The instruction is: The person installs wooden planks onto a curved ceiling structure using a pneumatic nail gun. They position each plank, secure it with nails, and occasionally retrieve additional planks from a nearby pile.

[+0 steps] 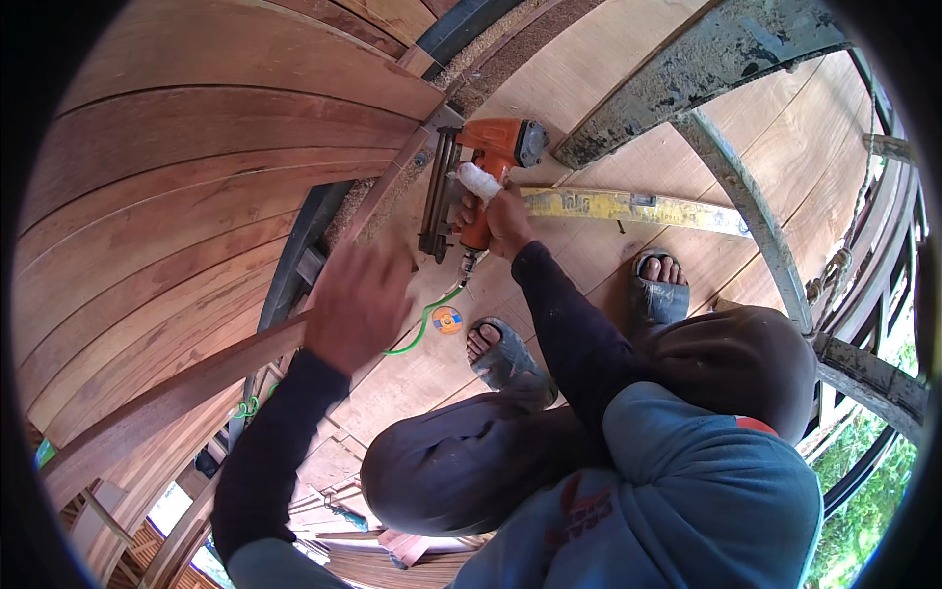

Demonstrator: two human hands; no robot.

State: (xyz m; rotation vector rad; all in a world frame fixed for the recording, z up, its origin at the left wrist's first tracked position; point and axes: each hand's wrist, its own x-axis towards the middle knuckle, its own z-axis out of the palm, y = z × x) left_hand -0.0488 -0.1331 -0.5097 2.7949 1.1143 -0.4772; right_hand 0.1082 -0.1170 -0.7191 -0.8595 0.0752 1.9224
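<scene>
Right of the plank panel [235,113], the orange nail gun [494,139], its slim magazine [440,196] lengthwise on the panel side, sits gripped in the right hand [507,224]; the blurred left hand [361,302] lies lower left, its hold unclear.

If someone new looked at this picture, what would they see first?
Probably the bright orange nail gun near the top middle, gripped by the right hand, which has a white wrap on it. Next might come the bright green hose below it, and the blurry left hand to its left. The long yellow bar on the floor to the right stands out too.
</scene>
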